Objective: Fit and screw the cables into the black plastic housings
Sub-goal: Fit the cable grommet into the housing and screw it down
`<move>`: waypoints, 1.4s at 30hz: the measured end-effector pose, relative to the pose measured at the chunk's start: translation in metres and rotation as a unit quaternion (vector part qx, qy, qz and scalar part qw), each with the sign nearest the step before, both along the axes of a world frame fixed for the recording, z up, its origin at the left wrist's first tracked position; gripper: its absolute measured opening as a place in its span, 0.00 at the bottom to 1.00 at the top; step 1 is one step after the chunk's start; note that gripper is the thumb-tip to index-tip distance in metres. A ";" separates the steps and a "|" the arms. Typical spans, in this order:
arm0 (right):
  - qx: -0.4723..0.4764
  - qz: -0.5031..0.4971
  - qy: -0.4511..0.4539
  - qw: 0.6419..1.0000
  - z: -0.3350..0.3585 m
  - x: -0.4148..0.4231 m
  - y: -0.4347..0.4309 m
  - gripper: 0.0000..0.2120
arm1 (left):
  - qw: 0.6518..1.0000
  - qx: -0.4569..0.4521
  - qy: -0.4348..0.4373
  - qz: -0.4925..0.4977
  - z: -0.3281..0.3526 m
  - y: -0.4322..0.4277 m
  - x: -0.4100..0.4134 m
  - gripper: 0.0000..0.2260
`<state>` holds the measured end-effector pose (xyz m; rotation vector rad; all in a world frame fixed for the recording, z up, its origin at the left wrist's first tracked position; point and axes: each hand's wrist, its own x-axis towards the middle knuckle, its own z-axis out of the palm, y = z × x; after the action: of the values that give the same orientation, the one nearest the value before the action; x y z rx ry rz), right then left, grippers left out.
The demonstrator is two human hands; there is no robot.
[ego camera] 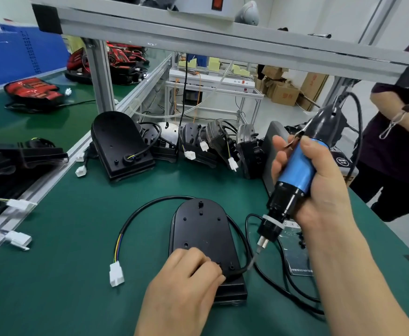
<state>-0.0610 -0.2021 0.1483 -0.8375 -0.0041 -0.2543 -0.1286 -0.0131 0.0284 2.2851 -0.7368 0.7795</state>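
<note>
Crowding rear bench: finished housings (123, 144), connectors (190, 155)

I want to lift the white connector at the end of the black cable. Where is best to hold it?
Probably pinch the white connector across its two long sides, coming from above. It lies flat on the green mat, clear of the left hand, with wires leaving its far end, so avoid pulling there.

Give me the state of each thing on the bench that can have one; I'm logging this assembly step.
Black housing: flat on the mat, back side up, cable fitted.
Cable: looped around the housing, white connector unplugged.
Electric screwdriver: lifted, tilted, bit off the housing.
Left hand: pressing on the housing's near end.
Right hand: closed around the screwdriver.
Finished housing: set aside behind.
</note>
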 end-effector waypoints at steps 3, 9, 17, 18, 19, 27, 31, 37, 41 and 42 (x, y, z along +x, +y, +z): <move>-0.033 -0.028 -0.028 0.999 -0.001 0.000 0.013 0.11 | 1.000 0.000 0.005 0.004 0.000 -0.001 0.000 0.08; -0.131 -0.084 -0.069 0.985 -0.008 -0.005 0.036 0.03 | 1.000 -0.009 -0.001 0.007 -0.001 -0.001 0.001 0.08; -0.199 -0.092 -0.089 0.972 -0.005 -0.007 0.047 0.03 | 1.000 -0.012 0.000 0.008 -0.003 -0.001 0.000 0.06; -0.196 -0.087 -0.089 0.973 -0.004 -0.007 0.048 0.04 | 1.000 -0.014 0.001 0.008 -0.003 -0.001 0.000 0.06; -0.194 -0.082 -0.090 0.973 -0.004 -0.007 0.049 0.06 | 1.000 -0.015 0.001 0.008 -0.003 0.000 0.000 0.06; -0.202 -0.049 -0.107 0.972 -0.003 -0.008 0.051 0.08 | 1.000 -0.017 -0.005 0.014 -0.001 -0.002 0.000 0.07; -0.205 -0.038 -0.114 0.971 -0.002 -0.008 0.052 0.10 | 1.000 -0.015 -0.004 0.013 -0.003 -0.002 0.001 0.06; -0.236 -0.026 -0.129 0.963 -0.001 -0.008 0.059 0.13 | 1.000 -0.025 -0.003 0.008 -0.003 -0.002 0.001 0.03; -0.255 -0.019 -0.141 0.956 -0.001 -0.009 0.063 0.11 | 1.000 -0.020 -0.001 0.015 -0.002 -0.002 0.000 0.06; -0.258 -0.019 -0.141 0.956 -0.002 -0.009 0.063 0.09 | 1.000 -0.019 0.001 0.017 -0.002 -0.002 0.000 0.06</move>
<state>-0.0702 -0.1391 0.1463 -1.3154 -0.3348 -0.4165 -0.1290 -0.0154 0.0261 2.2683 -0.6783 0.7995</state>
